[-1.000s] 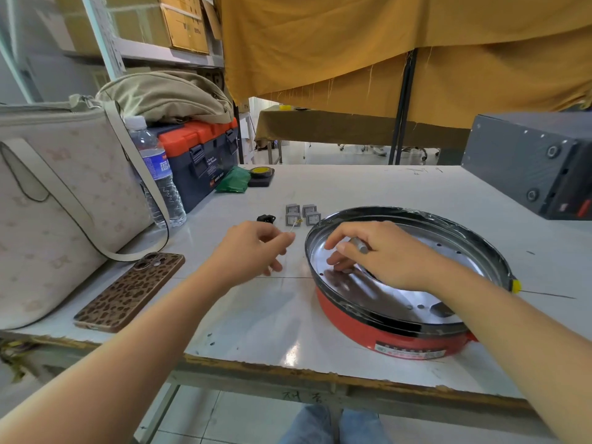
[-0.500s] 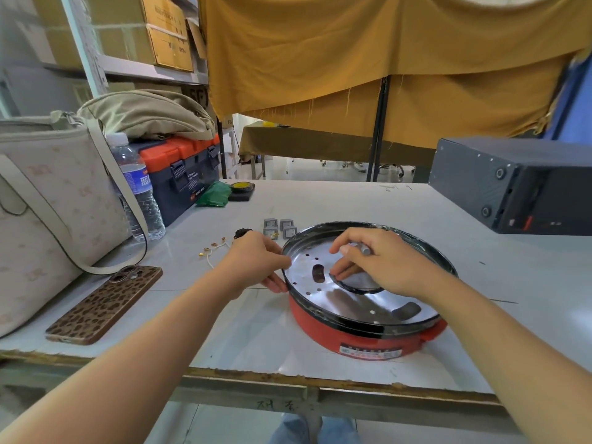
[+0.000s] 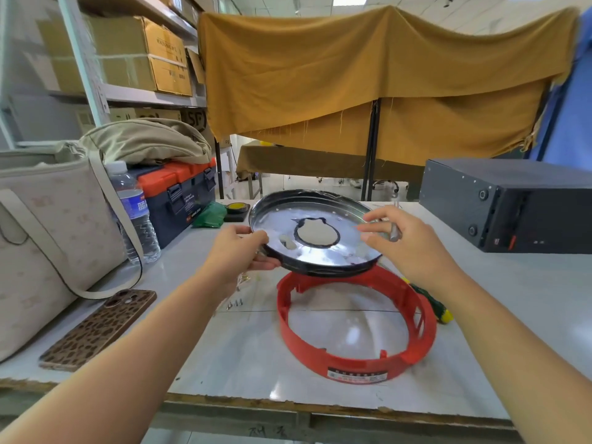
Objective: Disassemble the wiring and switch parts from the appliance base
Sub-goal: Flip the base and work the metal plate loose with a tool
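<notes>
So the shiny metal pan (image 3: 320,233) is up off the table, tilted with its far edge higher, and it hangs right above the back part of the red plastic base ring (image 3: 355,331). That ring sits flat on the white table (image 3: 224,347), open all the way through so you can see the tabletop inside it, label facing the camera.

Left hand (image 3: 238,251) grips the pan's left rim, thumb on top and fingers curled underneath. Right hand (image 3: 397,241) is at the pan's right rim with fingers loosely spread, and there's a small metal tool (image 3: 394,230) tucked in it, looks like a screwdriver shaft. Can't really tell if those fingertips actually touch the rim or just hover next to it.

A few loose screws (image 3: 234,303) lie on the table just left of the ring. A green and yellow screwdriver handle (image 3: 432,304) pokes out behind the ring's right side.

Off to the left: a leopard-print phone (image 3: 99,328), a cream tote bag (image 3: 41,238), a water bottle (image 3: 136,213) and a toolbox with an orange lid (image 3: 179,193). A dark metal box (image 3: 509,203) sits at the right.
</notes>
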